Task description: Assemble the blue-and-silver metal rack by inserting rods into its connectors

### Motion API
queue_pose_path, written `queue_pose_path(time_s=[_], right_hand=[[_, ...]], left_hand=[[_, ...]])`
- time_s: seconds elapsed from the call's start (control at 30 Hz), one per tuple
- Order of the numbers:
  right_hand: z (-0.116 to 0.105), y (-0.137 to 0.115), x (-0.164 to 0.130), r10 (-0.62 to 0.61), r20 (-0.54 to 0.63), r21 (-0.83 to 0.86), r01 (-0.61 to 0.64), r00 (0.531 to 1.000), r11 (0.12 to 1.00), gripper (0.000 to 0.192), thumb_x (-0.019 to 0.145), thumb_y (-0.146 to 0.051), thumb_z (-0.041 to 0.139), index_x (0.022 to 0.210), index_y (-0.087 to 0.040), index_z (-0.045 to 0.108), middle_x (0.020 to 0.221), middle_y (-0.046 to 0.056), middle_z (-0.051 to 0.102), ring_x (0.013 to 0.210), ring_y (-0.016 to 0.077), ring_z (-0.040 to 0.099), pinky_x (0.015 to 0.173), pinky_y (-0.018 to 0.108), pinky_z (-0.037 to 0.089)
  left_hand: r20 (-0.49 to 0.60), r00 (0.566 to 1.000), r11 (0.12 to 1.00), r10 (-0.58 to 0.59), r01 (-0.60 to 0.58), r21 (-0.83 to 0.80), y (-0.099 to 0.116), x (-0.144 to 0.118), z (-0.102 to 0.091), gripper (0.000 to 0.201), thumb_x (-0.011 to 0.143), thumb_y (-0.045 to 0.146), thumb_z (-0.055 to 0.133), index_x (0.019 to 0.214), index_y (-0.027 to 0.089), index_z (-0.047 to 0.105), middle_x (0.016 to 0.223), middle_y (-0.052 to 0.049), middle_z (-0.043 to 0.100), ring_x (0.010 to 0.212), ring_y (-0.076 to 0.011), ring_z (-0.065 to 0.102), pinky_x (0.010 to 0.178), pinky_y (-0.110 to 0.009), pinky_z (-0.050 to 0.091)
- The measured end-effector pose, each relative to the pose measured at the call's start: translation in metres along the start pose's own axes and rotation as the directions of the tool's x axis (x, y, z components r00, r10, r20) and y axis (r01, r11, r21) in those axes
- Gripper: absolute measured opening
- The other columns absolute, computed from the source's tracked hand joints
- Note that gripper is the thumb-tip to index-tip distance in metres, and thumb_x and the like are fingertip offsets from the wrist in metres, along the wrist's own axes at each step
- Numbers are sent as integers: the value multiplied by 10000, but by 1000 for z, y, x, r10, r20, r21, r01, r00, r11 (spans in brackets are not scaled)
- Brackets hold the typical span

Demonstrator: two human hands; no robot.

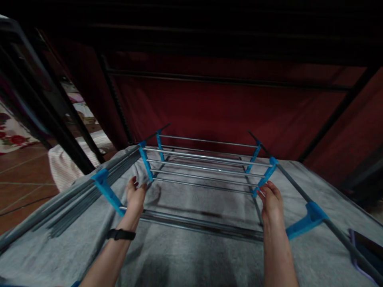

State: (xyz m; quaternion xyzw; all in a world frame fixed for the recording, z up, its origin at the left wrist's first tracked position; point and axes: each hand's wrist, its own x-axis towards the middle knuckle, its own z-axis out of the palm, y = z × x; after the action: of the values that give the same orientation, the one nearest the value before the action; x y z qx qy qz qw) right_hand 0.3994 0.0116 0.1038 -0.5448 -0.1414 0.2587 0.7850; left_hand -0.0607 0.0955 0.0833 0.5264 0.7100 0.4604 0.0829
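The left fingers (135,184) curl loosely, tips resting against the lower end of a blue bracket (146,162) on the rack (206,159); whether they actually close around anything cannot be told, since the backs of the knuckles hide the grip. The right fingers (267,188) bend in the same way at the foot of the matching blue bracket (266,175) on the rack's other side, touching it, with no clear clamp showing. Both hands meet the rack symmetrically, one at each side, which looks like a way to keep the frame level and steady while it is handled.

The rack is a folding drying frame of grey metal rails joined by blue plastic pieces. Its raised middle section of parallel rails stands just beyond the fingertips, while lower rails run across beneath the wrists. A folded wing with a blue joint (105,187) lies left of the rack's centre, just outside the left hand (135,196); another blue joint (309,219) sits on the side rail outside the right hand (273,203). A black wristband (121,234) circles the left wrist.

The rack rests on a bed covered in grey cloth (191,255). Behind the rack hangs a dark red fabric wall (227,107) on black poles. A dark phone-like thing (366,247) lies on the cloth at the rack's right
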Motion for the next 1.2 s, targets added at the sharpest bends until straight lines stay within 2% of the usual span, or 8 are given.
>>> queue_pose_path(time_s=[0.1, 0.37, 0.53, 0.63, 0.77, 1.0, 1.1, 1.2], right_hand=[[3, 7, 1, 31, 17, 4, -31, 999, 1000, 529, 468, -316, 793, 964, -218, 635, 869, -52, 599, 793, 112, 594, 754, 261, 560], [13, 10, -13, 80, 341, -289, 24, 937, 957, 431, 581, -442, 800, 929, -194, 739, 930, 58, 765, 803, 183, 685, 748, 304, 565], [36, 16, -40, 98, 504, -405, 135, 858, 904, 391, 676, -532, 706, 874, -197, 746, 836, 69, 767, 758, 207, 686, 734, 327, 557], [45, 27, -55, 90, 647, -467, 301, 757, 831, 387, 765, -540, 606, 908, -207, 743, 887, 80, 774, 837, 238, 703, 798, 358, 552], [32, 38, -57, 87, 738, -598, 589, 669, 544, 323, 873, -435, 516, 1008, -252, 746, 1029, 64, 778, 1007, 257, 706, 931, 378, 515], [-13, 12, -28, 45, 515, -857, 515, 856, 31, 387, 984, -293, 382, 1186, -227, 706, 1231, 103, 720, 1131, 256, 680, 965, 339, 488], [-23, 1, -19, 19, 422, -905, 422, 906, -44, 403, 988, -298, 389, 1269, -218, 666, 1285, 116, 682, 1142, 267, 672, 969, 344, 485], [-27, -2, -15, -40, 359, -933, 359, 932, -20, 486, 975, -314, 418, 1419, -163, 548, 1412, 156, 585, 1246, 294, 612, 1018, 365, 469]], left_hand=[[25, 964, 917, -266, 261, -301, 8, 9, -2, 588, 795, 259, 572, 1379, 294, 506, 1275, -109, 620, 1159, -249, 635, 902, -421, 586], [205, 880, 539, -427, 431, -723, 11, 14, -4, 402, 709, 117, 659, 1091, 242, 665, 1254, -77, 637, 1038, -207, 664, 916, -386, 579], [284, 948, 764, -142, 287, -578, 19, -11, 2, 281, 742, 287, 687, 1004, 184, 695, 977, -71, 712, 900, -215, 676, 853, -378, 557], [410, 902, 886, 135, 76, -458, 33, -28, 9, 278, 798, 357, 623, 981, 175, 726, 875, -71, 723, 819, -225, 679, 806, -378, 546], [274, 930, 952, 244, -175, -253, 44, -32, 0, 290, 845, 327, 536, 1003, 197, 742, 1015, -106, 738, 880, -251, 681, 822, -383, 520], [-90, 994, 981, -56, 71, 179, 42, -13, -47, 433, 911, 544, 460, 804, 216, 721, 660, -86, 638, 642, -266, 561, 588, -338, 340], [-216, 976, 992, -41, 66, 111, 42, -13, -54, 474, 911, 562, 445, 668, 210, 649, 554, -45, 537, 563, -218, 479, 560, -316, 270], [-311, 945, 987, 99, -134, -92, 46, -22, -52, 443, 926, 530, 465, 667, 202, 612, 542, -11, 510, 563, -192, 493, 563, -313, 298]])
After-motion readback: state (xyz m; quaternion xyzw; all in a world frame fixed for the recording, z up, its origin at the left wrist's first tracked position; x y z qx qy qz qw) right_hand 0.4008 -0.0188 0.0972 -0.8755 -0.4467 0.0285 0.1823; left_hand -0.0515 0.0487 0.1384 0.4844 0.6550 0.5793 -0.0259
